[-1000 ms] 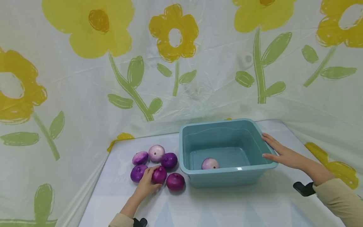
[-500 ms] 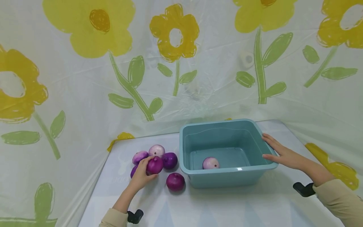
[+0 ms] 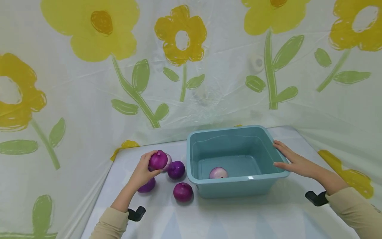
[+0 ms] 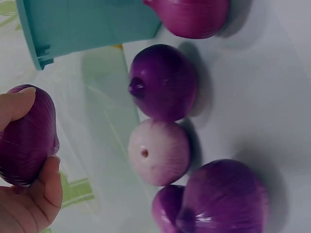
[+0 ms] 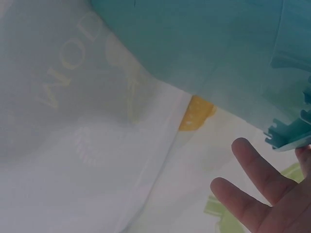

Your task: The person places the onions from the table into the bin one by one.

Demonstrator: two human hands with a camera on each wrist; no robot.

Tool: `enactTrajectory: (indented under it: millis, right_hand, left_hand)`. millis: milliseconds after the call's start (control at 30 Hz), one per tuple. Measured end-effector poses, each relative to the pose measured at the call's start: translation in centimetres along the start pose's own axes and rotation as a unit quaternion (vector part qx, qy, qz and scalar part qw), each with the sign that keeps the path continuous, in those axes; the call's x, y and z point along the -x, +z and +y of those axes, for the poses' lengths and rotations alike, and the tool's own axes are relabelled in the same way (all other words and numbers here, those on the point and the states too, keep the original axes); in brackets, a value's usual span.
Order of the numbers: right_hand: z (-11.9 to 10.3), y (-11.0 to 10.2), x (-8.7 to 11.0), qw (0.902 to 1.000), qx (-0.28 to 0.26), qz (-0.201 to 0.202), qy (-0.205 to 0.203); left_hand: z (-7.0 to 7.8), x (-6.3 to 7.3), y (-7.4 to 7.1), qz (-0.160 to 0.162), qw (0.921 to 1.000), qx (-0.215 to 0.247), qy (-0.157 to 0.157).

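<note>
My left hand (image 3: pixel 141 173) grips a magenta onion (image 3: pixel 158 160) between thumb and fingers, raised over the other onions. Seen from the left wrist, this onion (image 4: pixel 30 138) is well apart from those below it. A dark purple onion (image 3: pixel 176 170), a pale onion (image 4: pixel 159 152), a purple one (image 3: pixel 147 186) and a reddish one (image 3: pixel 183 192) lie on the table; one more is mostly hidden behind the held onion. Against the right rim of a blue-green plastic bin (image 3: pixel 232 189) rests my right hand (image 3: pixel 298 163), its fingers spread and straight. Inside the bin lies one pale onion (image 3: pixel 218 173).
A white cloth with printed yellow flowers (image 3: pixel 180 36) hangs behind and beside the table. The pale-covered table (image 3: pixel 238 219) extends in front of the bin. Black straps with mounts (image 3: pixel 317 198) circle both wrists.
My left hand has lifted the magenta onion from among the others and carried it up and slightly left. The right hand stays at the bin's rim.
</note>
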State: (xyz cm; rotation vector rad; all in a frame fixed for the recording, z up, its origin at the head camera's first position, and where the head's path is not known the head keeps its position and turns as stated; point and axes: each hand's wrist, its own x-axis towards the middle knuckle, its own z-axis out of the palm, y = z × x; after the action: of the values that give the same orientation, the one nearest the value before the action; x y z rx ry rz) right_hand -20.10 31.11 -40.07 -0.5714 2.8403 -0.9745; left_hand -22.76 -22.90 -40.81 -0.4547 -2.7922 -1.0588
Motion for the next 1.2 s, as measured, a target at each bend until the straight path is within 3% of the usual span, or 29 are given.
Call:
enactTrajectory:
  millis: [333, 633, 967, 1200]
  right_hand:
    - [-0.1, 0.0, -0.2, 1.0000, 0.001, 0.004, -0.006]
    - [0.1, 0.0, -0.1, 0.9999, -0.002, 0.005, -0.009]
    - [0.0, 0.1, 0.0, 0.9999, -0.008, 0.006, -0.011]
    - [0.2, 0.1, -0.1, 0.9998, -0.009, 0.006, -0.014]
  left_hand:
    - [2.1, -1.9, -1.7, 0.003, 0.9997, -0.001, 0.024]
    - [4.8, -4.2, -2.6, 0.008, 0.9991, 0.012, 0.040]
    - [8.0, -6.1, -1.2, -0.001, 0.9967, 0.033, 0.074]
    - [10.0, -7.5, 0.5, -0.028, 0.9950, 0.044, 0.086]
